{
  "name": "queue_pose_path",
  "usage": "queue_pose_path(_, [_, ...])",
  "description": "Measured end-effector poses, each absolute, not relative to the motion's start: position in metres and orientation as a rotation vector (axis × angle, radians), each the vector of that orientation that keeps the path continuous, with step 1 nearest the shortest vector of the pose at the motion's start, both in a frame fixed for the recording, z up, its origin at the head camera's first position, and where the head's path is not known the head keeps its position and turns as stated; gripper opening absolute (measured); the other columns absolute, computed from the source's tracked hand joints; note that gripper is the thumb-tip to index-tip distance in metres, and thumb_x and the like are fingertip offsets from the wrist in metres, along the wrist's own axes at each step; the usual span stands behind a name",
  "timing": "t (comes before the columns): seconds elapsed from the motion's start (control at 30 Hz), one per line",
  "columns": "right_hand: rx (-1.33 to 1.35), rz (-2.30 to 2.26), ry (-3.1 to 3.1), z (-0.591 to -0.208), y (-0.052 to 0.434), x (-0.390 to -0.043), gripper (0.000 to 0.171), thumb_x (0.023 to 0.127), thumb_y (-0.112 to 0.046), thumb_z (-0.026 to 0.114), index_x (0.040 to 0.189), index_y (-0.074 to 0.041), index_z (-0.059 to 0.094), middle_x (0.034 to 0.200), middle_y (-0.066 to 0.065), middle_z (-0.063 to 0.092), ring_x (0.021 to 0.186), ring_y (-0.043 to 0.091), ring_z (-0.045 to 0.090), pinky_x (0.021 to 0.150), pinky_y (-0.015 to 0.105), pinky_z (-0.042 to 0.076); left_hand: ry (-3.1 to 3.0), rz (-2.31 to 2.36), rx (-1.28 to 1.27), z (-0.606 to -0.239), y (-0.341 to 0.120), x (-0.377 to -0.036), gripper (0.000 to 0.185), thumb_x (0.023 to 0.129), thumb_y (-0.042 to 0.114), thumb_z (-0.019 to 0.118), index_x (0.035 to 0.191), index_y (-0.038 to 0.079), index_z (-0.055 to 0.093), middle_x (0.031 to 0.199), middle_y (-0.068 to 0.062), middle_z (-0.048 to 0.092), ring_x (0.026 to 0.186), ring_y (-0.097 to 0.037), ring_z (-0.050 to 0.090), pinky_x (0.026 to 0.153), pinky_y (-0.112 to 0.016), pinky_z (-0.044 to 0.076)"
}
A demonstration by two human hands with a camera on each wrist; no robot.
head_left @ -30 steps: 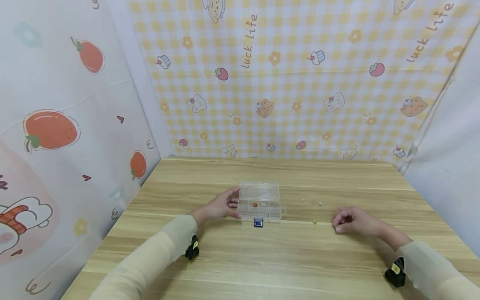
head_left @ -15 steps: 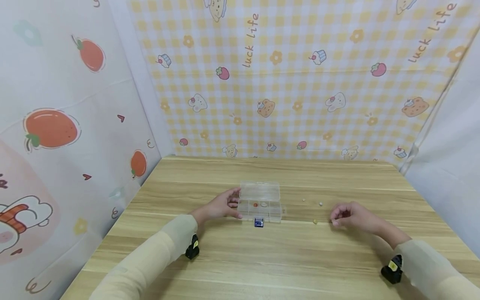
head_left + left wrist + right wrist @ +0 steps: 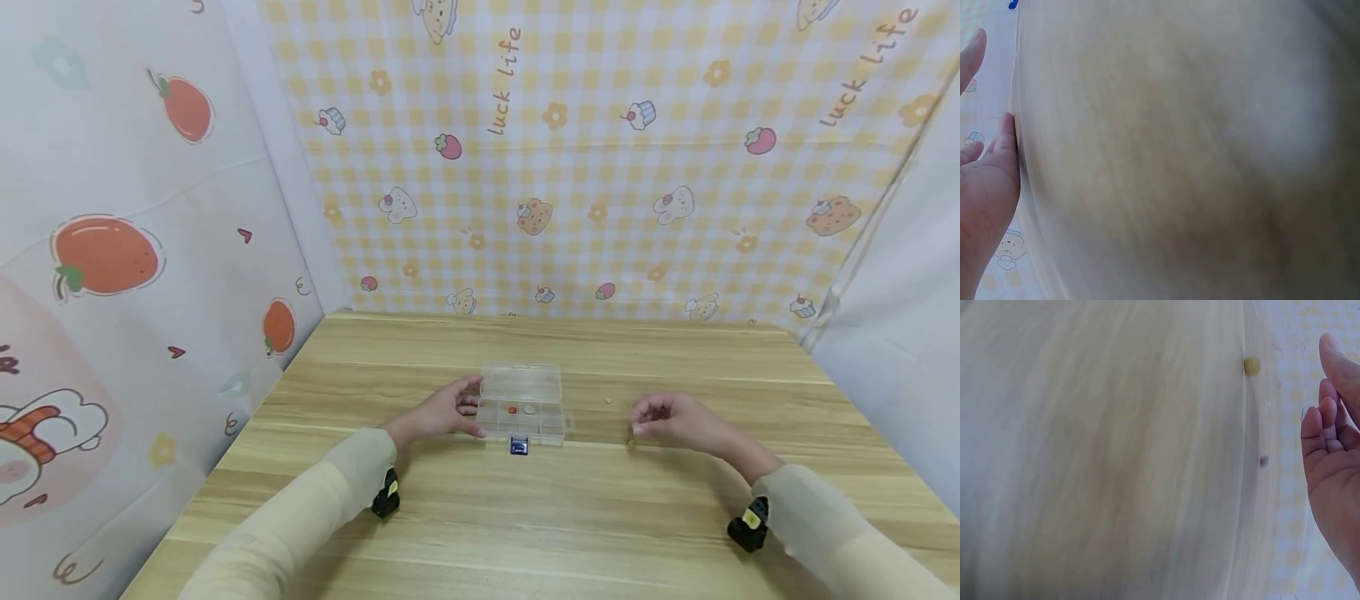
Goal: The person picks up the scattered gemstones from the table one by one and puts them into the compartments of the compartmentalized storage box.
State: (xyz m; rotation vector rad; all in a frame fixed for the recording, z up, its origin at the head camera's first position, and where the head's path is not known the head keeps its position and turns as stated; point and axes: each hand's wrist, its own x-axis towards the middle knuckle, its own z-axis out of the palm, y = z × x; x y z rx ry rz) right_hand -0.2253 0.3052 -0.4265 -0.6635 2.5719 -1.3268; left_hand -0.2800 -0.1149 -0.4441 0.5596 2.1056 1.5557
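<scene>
box (image 3: 522, 408): clear compartment case, lid tipped open at the back, mid-table (image 3: 570, 517); an orange bead (image 3: 512, 409) and a pale bead (image 3: 529, 409) sit in its middle cells, a blue latch (image 3: 517, 446) at its front edge

left hand (image 3: 442, 411): rests against the box's left end, fingers straight and a little spread, thumb low at the front corner; it holds nothing

right hand (image 3: 671, 417): well right of the box, just over the table, fingers curled with the tips drawn close together; whether they pinch anything cannot be told from the head view, and in the right wrist view the fingers (image 3: 1325, 422) bend loosely with no bead seen between them

yellow bead (image 3: 630, 442): loose on the table, right of the box, just below the right fingertips and slightly toward the person; also in the wrist view (image 3: 1251, 365)

tiny bead (image 3: 608, 401): right of the box, farther back, between box and right hand

key relation: the yellow bead lies on the near side of the right fingertips, almost touching them; round, so no long axis; the right hand is far nearer to it than the left
</scene>
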Motion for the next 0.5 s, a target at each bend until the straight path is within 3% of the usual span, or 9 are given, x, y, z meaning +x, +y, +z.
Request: queue_pose_path(0.5, [-0.668,-1.418,2.491,-0.418,0.259,-0.238,0.019,0.088,-0.012,0.073,0.099,0.003,0.068,0.111,0.017,0.061,0.089,0.017,0.058,0.071,0.027,0.052,2.099,1.561,0.555,-0.445,-0.115,-0.281,0.101,0.076,-0.001,0.082,0.154,0.003,0.018,0.148,-0.020,0.035,0.128,-0.035,0.044,0.106,-0.038,0.041])
